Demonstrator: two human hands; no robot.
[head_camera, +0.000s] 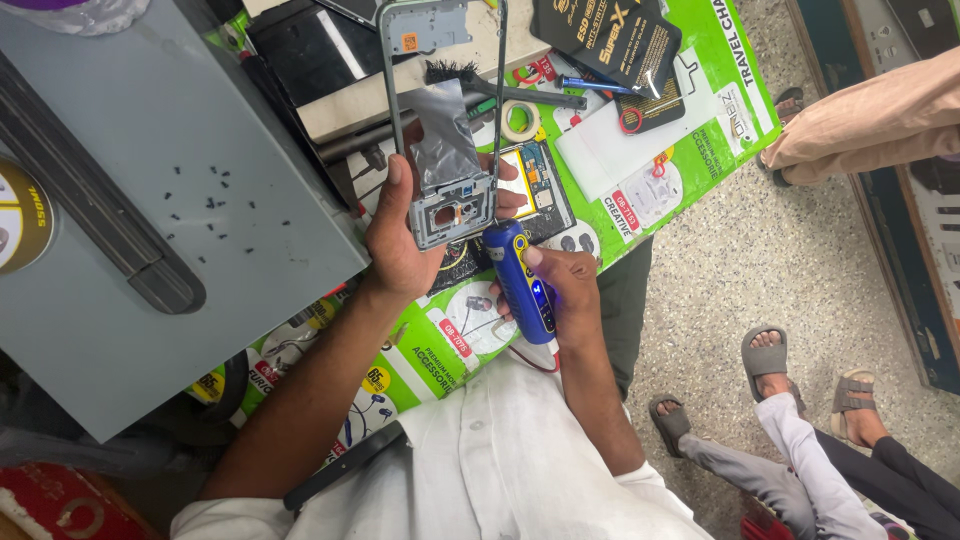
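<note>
Gripping a grey phone middle frame (447, 150) by its lower end, the left hand (400, 235) has its fingers closed around the part, thumb on the near edge and fingertips showing past the far edge, so the frame stands up and away from the person over the bench (690, 150). A patch of crinkled silver foil (440, 135) covers the frame's middle. The right hand (565, 290) has its fingers wrapped shut around a blue electric screwdriver (522, 280), whose tip meets the lower right corner of the frame. Beneath both hands lies an opened phone body (540, 190) on a green printed mat (440, 350). Just beyond the frame sit a roll of tape (519, 121) and a black brush (500, 85). To the left, a grey metal box (150, 200) carries a scatter of tiny dark screws (215, 205). On the speckled floor (720, 270) to the right are other people's sandalled feet (765, 355).
</note>
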